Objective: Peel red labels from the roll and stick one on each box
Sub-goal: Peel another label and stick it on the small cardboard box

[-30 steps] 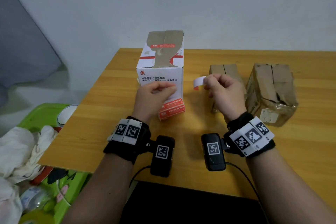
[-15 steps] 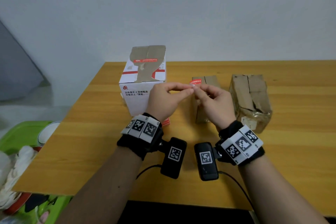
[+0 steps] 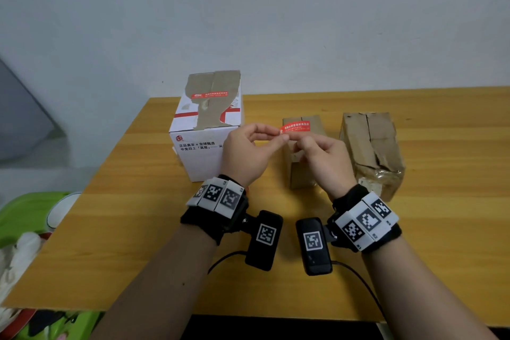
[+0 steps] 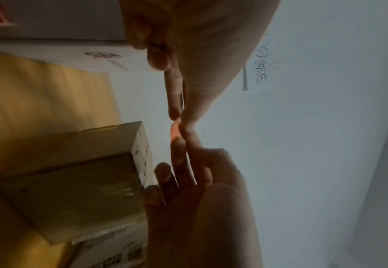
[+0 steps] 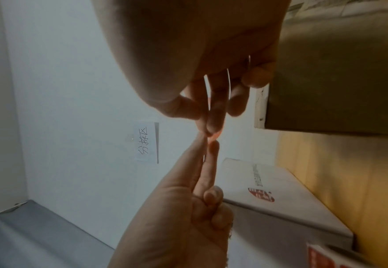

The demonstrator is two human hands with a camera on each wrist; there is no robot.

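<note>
Red label (image 3: 294,127) sat just above the middle of the head frame, raised over the wooden table (image 3: 441,229) and pinched from both sides. Its printed face was turned up towards the camera. The left hand (image 3: 248,154) came in from the lower left and nipped the label's left end between thumb and forefinger, its other fingers curled into the palm. The right hand (image 3: 323,160) came in from the lower right and held the label's lower edge with its fingertips; whether backing paper or the roll lay under those fingers could not be told from that view. In the left wrist view the label (image 4: 175,133) showed as a thin orange sliver at mid-frame, caught between the fingertips of both hands. In the right wrist view a white strip (image 5: 228,85) ran through the right hand's fingers.

Three boxes stood in a row across the middle of the head frame. The white box (image 3: 204,152), left of centre, already had a red label on its torn top. The small brown box (image 3: 302,171) stood at centre, directly behind the hands, and the larger brown box (image 3: 369,152) stood to its right, crumpled and split along the top. A green bin (image 3: 24,215) occupied the lower left corner, with white cloth in it. A paper note (image 5: 147,142) with handwritten characters hung on the wall at centre left of the right wrist view.
</note>
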